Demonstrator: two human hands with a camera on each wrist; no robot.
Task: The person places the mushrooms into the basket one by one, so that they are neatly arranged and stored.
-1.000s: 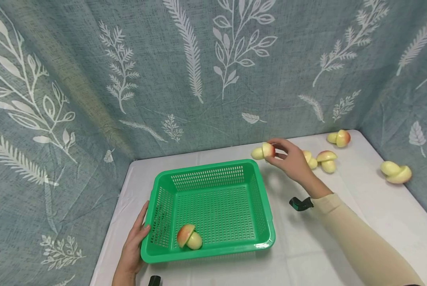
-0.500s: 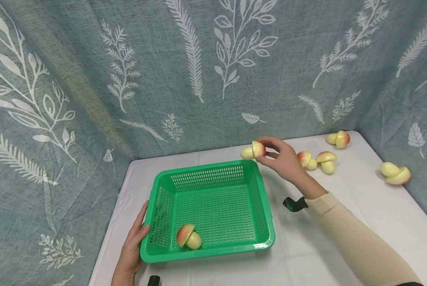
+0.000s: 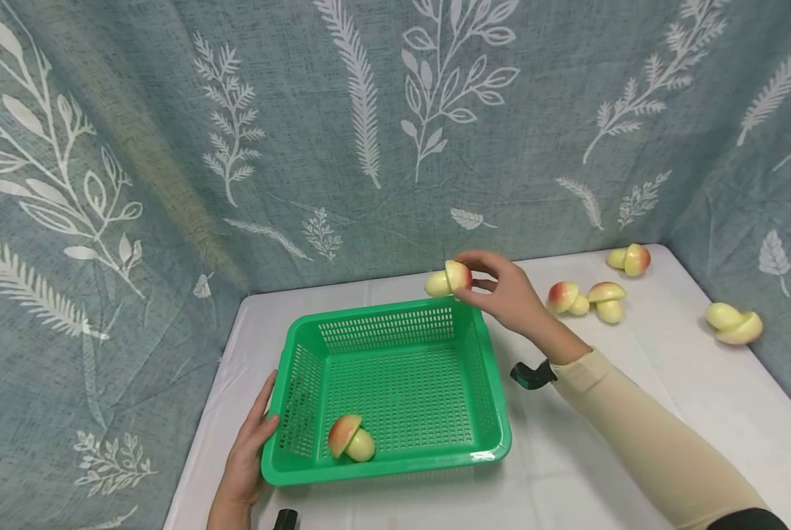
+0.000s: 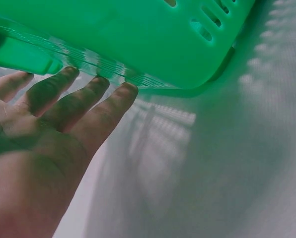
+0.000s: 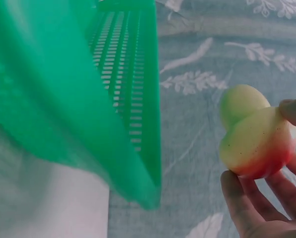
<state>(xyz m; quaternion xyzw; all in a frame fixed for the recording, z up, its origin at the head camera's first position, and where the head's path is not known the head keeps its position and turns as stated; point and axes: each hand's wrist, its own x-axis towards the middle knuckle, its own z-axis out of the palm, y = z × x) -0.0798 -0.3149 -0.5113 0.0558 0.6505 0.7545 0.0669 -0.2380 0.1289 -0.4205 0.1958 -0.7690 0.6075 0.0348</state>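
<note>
My right hand (image 3: 504, 294) pinches a toy mushroom (image 3: 448, 280) by its red-and-yellow cap, over the back right corner of the green basket (image 3: 385, 475). In the right wrist view the thumb and fingertips press the cap from opposite sides, and the pale stem points away from the palm. My left hand (image 3: 243, 456) lies along the basket's left side, thumb at the rim. Seen from the left wrist, its straight fingers (image 4: 101, 116) touch the outer wall low down. Another toy mushroom (image 3: 352, 439) lies inside the basket at the front left.
On the white-covered table's right part lie several more mushrooms: a close pair, one red-capped (image 3: 568, 298) and one upright (image 3: 607, 302), another (image 3: 630, 259) at the back corner and one (image 3: 733, 324) by the right edge. A patterned grey-blue curtain (image 3: 382, 147) hangs behind.
My right hand has carried the mushroom leftward, from beside the basket to over its back right corner, uncovering the red-capped mushroom behind it. The left hand and basket have stayed put.
</note>
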